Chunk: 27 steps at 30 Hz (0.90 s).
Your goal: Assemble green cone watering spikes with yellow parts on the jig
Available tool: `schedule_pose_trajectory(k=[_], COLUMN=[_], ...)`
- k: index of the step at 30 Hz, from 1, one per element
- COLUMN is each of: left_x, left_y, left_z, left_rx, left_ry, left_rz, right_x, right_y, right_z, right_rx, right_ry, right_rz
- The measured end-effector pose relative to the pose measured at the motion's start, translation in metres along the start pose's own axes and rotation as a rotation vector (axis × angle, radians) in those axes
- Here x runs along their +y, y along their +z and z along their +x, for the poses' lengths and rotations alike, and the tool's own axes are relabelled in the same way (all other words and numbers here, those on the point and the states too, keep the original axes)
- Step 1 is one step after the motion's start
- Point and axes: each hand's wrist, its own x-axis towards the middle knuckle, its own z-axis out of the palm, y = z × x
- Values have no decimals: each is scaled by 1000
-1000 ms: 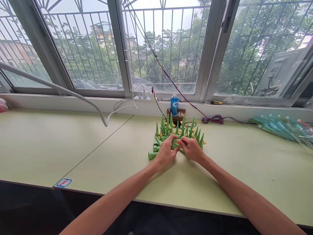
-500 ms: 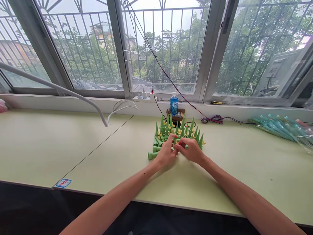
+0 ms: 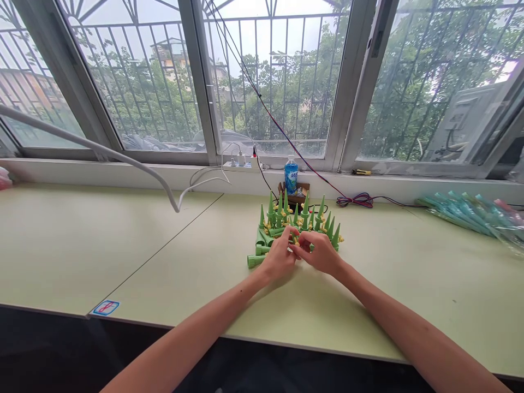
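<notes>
A cluster of green plastic cone spikes (image 3: 305, 215) with small yellow fittings stands upright on the pale green table (image 3: 164, 256). Several more green pieces lie on their sides at the cluster's left (image 3: 257, 257). My left hand (image 3: 279, 257) and my right hand (image 3: 321, 252) meet at the front of the cluster, fingers curled and pinched together round one green piece with a yellow part (image 3: 293, 238). Most of that piece is hidden by my fingers.
A blue-labelled bottle (image 3: 291, 176) and a small brown box (image 3: 301, 192) stand behind the cluster by the window sill. Red and black wires (image 3: 355, 201) trail along the back edge. Clear-wrapped teal packets (image 3: 470, 213) lie far right. A white cable (image 3: 123, 161) hangs left.
My hands have closed in slightly towards each other over the piece at the front of the cluster. The rest has stayed put.
</notes>
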Motion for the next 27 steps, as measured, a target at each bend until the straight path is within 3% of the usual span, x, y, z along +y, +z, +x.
schedule_pose_trajectory(k=[11,27], left_x=[-6,-2], left_y=[4,5], left_z=[0,-3], left_rx=[28,16], left_ry=[44,58], left_rz=[30,-18], right_x=[-10,-11], right_y=[4,10], right_z=[0,-4], right_rx=[94,116], right_ry=[-65,-123], right_rz=[-274,-207])
